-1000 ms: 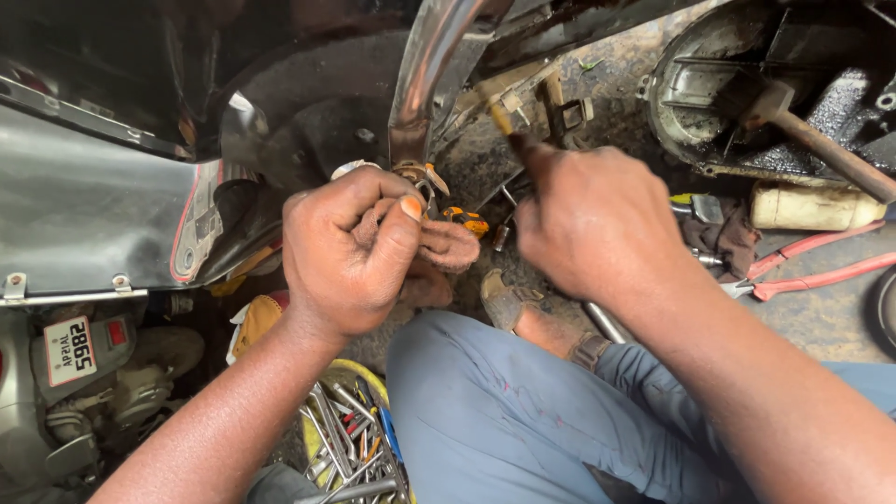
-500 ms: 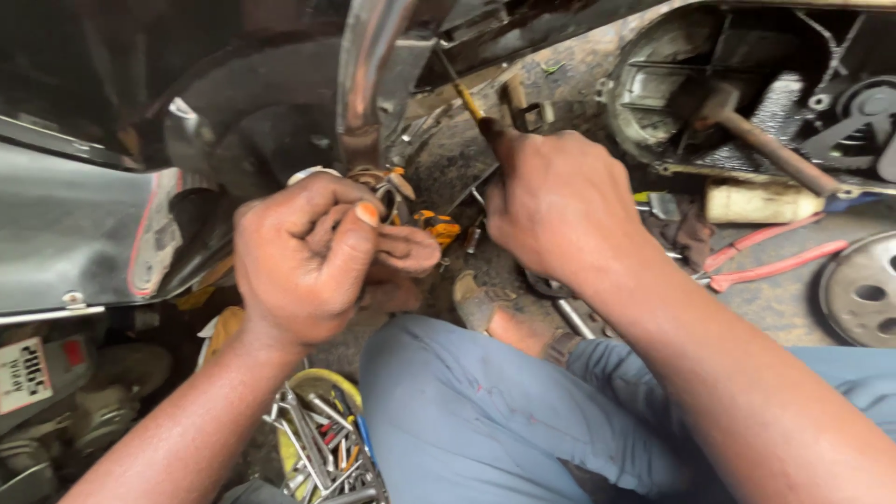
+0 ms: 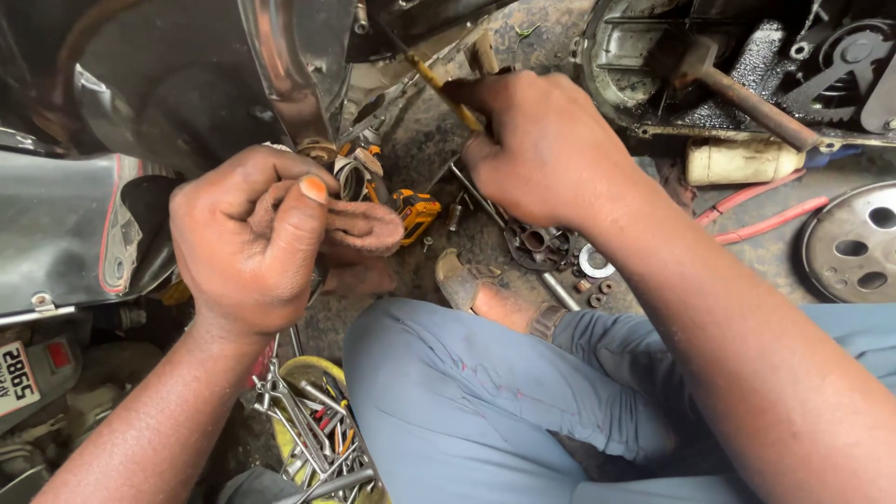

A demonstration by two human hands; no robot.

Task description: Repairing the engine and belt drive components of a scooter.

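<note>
My left hand is closed around a small metal part with rings and wires, held just below a chrome pipe of a motorbike. My right hand grips a thin yellow-handled tool whose tip points up and left toward the dark underside of the bike. The two hands are a short gap apart. What the tool's tip touches is hidden in shadow.
A yellow tub of spanners and sockets sits by my left forearm. My blue-trousered knee fills the lower middle. On the dirty ground lie small metal parts, red-handled pliers, a cream bottle, a hammer and a perforated round cover.
The view has shifted so both hands sit lower and closer. My right hand has moved up and left with the tool; my left hand keeps its hold.
</note>
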